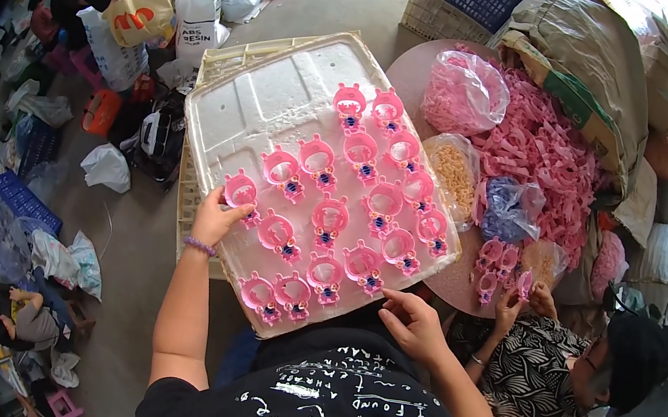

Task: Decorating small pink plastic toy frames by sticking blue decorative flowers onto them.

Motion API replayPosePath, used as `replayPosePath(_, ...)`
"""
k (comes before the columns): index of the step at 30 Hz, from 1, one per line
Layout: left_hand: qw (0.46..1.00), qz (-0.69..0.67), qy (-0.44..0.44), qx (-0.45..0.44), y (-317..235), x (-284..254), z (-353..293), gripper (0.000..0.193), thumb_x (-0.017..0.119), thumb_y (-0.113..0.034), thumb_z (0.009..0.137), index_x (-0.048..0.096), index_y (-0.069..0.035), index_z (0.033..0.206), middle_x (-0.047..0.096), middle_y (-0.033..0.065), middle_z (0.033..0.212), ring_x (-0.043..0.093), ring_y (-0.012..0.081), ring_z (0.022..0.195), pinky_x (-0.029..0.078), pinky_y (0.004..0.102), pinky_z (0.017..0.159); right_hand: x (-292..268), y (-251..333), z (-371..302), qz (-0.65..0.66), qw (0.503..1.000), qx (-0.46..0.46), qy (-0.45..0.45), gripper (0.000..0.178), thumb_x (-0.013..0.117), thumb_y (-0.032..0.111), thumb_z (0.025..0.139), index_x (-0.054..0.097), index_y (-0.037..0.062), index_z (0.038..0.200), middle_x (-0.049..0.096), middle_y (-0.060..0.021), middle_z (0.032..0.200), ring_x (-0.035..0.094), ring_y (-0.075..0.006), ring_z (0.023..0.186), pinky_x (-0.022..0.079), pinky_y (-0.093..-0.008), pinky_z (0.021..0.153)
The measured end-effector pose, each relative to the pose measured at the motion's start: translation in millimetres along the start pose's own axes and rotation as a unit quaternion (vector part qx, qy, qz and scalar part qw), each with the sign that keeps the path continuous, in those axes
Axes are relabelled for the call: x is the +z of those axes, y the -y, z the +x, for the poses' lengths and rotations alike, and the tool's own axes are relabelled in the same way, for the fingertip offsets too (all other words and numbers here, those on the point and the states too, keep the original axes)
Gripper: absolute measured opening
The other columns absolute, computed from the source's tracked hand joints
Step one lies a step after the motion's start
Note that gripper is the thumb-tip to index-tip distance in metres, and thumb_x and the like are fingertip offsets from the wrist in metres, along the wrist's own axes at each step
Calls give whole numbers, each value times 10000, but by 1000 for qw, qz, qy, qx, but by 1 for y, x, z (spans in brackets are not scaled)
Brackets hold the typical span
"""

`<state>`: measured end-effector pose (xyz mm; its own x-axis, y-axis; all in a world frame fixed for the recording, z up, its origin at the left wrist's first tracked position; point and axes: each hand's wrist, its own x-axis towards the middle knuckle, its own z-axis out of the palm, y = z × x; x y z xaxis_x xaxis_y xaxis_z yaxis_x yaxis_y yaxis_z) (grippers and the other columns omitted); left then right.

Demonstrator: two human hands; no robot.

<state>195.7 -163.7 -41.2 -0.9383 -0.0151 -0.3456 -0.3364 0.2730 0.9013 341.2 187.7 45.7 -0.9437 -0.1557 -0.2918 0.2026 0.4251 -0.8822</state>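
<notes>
A white foam board [271, 109] lies before me, with several pink plastic animal-shaped rings [325, 272] spread over its middle and right side. Each ring has a round opening, small ears and a dark blue striped part below. My left hand [214, 217], a purple bead bracelet at its wrist, pinches the lower end of the leftmost pink ring [239, 187] near the board's left edge. By the near right edge, close to another pink ring [363, 260], my right hand [413, 325] has its fingers apart and nothing visible in them.
A round table [459, 278] to the right bears a heap of pink plastic parts [540, 163], a bag of yellowish pieces [451, 171] and a bag of blue pieces [509, 209]. Another person [536, 358] handles pink parts there. Crates [463, 8] stand behind; bags [199, 13] crowd the left.
</notes>
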Motion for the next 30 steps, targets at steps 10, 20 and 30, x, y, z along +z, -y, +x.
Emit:
replayPosePath(10,918,270,-169,238,-57,22,20,499,685,-234,764,512,-3,1171,522,125,1142,532,230,1017,446,325,789,-12,-9,-5,-6,1000,-4,-22,320,629,57,802,569,46,1116,574,-41,825,537,-77,689,445,-209,631)
replayPosePath(20,928,240,-62,277,-94,72,5,421,652,-171,775,531,-15,1148,497,155,1192,477,296,1114,380,365,941,-27,-25,-18,-21,996,-17,-85,263,627,69,804,593,31,1062,583,-61,802,560,-115,704,451,-230,636)
replayPosePath(30,944,177,-1,277,-101,97,-47,361,639,-95,769,561,-8,1110,538,147,1152,501,278,1097,375,357,942,-29,-46,-32,-48,987,-63,-136,238,634,118,788,612,46,1014,596,-98,767,591,-203,665,477,-288,594)
